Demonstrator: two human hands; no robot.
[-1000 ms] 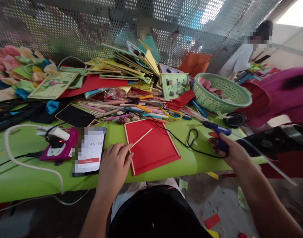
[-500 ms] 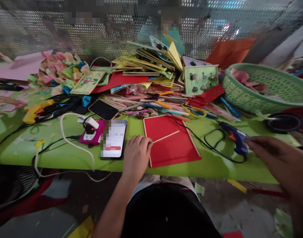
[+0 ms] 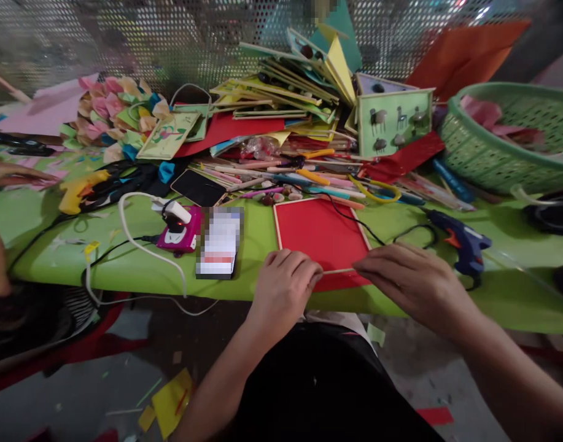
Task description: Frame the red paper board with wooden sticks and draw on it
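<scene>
A red sheet of card (image 3: 315, 230) lies on the green table in front of me, with thin pale wooden sticks along its far, left and right edges. Another thin wooden stick (image 3: 339, 271) runs across the card near its front edge. My left hand (image 3: 285, 285) is closed on the left end of this stick, and my right hand (image 3: 412, 282) pinches the right end. The fingertips partly hide both ends. To the right of my right hand lies a blue glue gun (image 3: 463, 242), its black cord trailing over the card.
A phone (image 3: 221, 242) and a pink power strip (image 3: 182, 236) with cables lie to the left. Behind are several pencils, stacked craft frames (image 3: 272, 92), and a green basket (image 3: 506, 153). Another person's hand (image 3: 14, 173) rests at far left beside a yellow glue gun (image 3: 81, 190).
My right hand has moved left from beside the blue glue gun to the stick's right end. The stick has gone from slanting mid-card to lying across near the front edge.
</scene>
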